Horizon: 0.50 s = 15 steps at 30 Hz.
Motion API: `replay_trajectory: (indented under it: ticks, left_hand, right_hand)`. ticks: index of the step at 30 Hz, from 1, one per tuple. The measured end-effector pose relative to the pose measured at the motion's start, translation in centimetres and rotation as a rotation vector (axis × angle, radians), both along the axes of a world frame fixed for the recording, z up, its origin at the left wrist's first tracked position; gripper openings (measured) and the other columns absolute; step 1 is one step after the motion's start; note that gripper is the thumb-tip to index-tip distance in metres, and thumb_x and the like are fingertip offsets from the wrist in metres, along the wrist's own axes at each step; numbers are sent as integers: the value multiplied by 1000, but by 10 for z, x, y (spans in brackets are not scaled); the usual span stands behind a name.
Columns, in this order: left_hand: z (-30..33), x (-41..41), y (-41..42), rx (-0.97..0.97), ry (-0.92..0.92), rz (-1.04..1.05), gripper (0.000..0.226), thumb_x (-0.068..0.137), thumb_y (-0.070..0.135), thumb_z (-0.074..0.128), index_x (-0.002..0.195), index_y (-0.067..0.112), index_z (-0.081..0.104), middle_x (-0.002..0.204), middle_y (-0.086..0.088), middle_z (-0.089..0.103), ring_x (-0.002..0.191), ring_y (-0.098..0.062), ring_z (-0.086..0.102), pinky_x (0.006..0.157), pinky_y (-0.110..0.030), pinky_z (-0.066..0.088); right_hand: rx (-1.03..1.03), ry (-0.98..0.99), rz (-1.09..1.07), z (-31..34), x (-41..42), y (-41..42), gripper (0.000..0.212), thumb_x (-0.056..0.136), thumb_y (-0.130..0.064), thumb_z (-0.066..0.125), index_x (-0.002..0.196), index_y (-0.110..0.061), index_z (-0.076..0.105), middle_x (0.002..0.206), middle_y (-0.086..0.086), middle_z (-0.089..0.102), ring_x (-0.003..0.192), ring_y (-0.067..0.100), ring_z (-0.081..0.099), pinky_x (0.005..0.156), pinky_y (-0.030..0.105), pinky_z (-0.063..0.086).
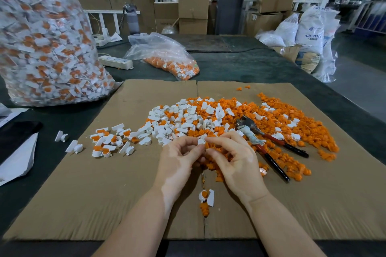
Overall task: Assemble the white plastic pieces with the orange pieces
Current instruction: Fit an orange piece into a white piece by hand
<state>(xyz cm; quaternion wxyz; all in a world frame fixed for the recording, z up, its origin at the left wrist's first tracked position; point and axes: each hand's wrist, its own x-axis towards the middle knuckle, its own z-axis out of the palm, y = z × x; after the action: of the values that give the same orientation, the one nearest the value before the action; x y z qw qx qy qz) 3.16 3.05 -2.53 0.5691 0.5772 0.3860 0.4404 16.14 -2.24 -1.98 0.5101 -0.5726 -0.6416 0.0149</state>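
My left hand (177, 160) pinches a small white plastic piece (201, 141) between thumb and fingertips. My right hand (231, 158) meets it from the right, its fingers curled round an orange piece (208, 145) pressed against the white one. Behind the hands a heap of loose white pieces (179, 120) lies mixed into a wide spread of orange pieces (292, 129) on a cardboard sheet (104, 194). A small group of joined white-and-orange parts (110, 142) sits to the left. One joined part (206, 196) lies between my wrists.
Red-and-black-handled pliers (271, 144) lie on the orange pieces right of my hands. A big clear bag of finished parts (41, 37) stands at the left; a smaller bag (167, 58) and a power strip (116, 62) lie behind. Cardboard boxes (193, 9) and white sacks (311, 29) stand farther back.
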Motion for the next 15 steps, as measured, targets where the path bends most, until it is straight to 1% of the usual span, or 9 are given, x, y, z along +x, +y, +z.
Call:
replay_trajectory:
  ticks: [6,15]
  left_hand:
    - [1,0,0,18,14,0,7,85,13,65,91,11,67,74,-9,71,63,-10,65,57,-17,50]
    - [4,1,0,41,54,32,9,84,17,68,90,11,68,71,-9,70,62,-11,65,58,-18,51]
  right_hand:
    - [-1,-17,-6,0,0,1,20,82,-11,68,102,-15,71,89,-9,55,85,8,53,74,25,48]
    - [-25,-36,-8,0,0,1,20,83,-12,67,103,-16,70,89,-10,55,85,8,53,75,25,50]
